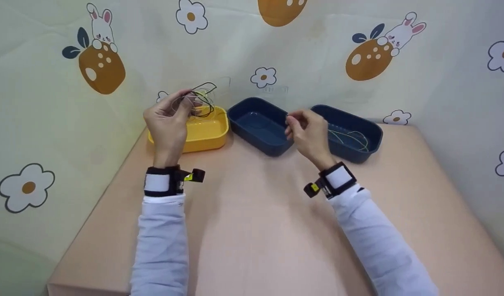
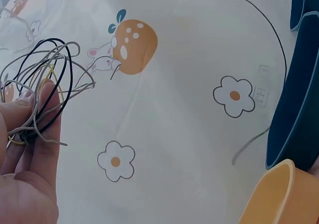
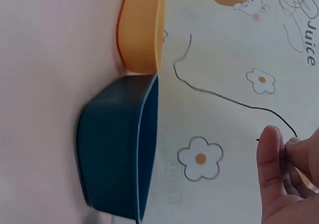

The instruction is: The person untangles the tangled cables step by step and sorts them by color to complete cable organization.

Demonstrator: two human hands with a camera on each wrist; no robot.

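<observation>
My left hand (image 1: 168, 127) is raised over the yellow box (image 1: 209, 139) and pinches a tangled bundle of thin wires (image 2: 65, 79). Black, grey and yellow strands loop out above the fingertips. Held up between the two blue boxes, my right hand (image 1: 311, 133) pinches a single dark wire (image 3: 224, 97) between thumb and fingers. That wire trails away from the fingertips in a wavy curve, its far end loose, and a short black tip pokes out beside the index finger in the right wrist view.
A dark blue box (image 1: 258, 142) stands in the middle at the back. Beside it on the right, another dark blue box (image 1: 373, 150) holds yellow-green wires (image 1: 361, 139). All three boxes rest on a peach-coloured table (image 1: 252, 230), against a patterned backdrop (image 1: 231, 49).
</observation>
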